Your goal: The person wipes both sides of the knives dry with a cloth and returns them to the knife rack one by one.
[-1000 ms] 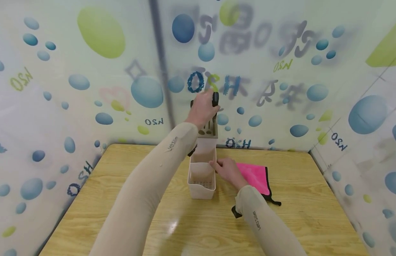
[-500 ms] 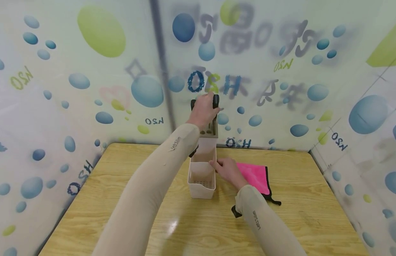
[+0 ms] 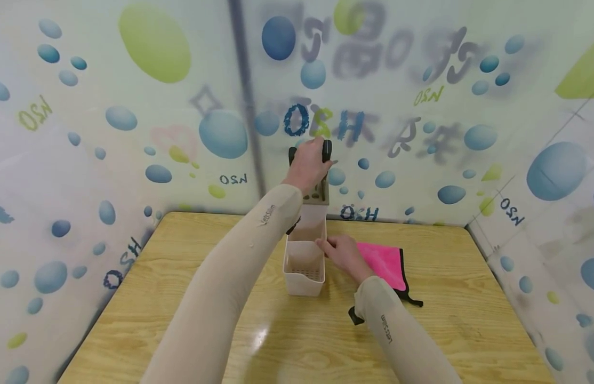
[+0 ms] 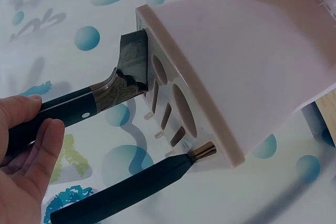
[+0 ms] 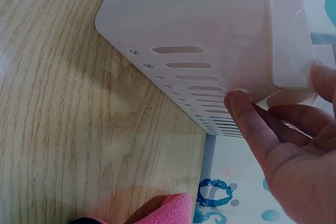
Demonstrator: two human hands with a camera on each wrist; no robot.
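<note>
In the left wrist view my left hand [image 4: 31,135] grips the black riveted handle of a broad-bladed kitchen knife [image 4: 134,59]. Its blade stands partly in an end slot of the slotted brown top on a pale pink plastic knife holder [image 4: 247,51]. A second black-handled utensil [image 4: 126,190] sits in the opposite end of that top. Seen from the head, my left hand [image 3: 308,165] is over the holder's tall back section. My right hand [image 3: 345,253] grips the right rim of the holder [image 3: 304,285], with thumb and fingers on either side of the wall in the right wrist view.
The holder stands on a wooden table [image 3: 206,330], close to the patterned wall [image 3: 398,96] at the back. Right of it lies a pink cloth [image 3: 383,264] with black edging and a loop. Open front compartments of the holder face me.
My left hand and the knife have moved slightly down toward the slotted top. My right hand keeps its grip on the rim, and the head view has shifted a little.
</note>
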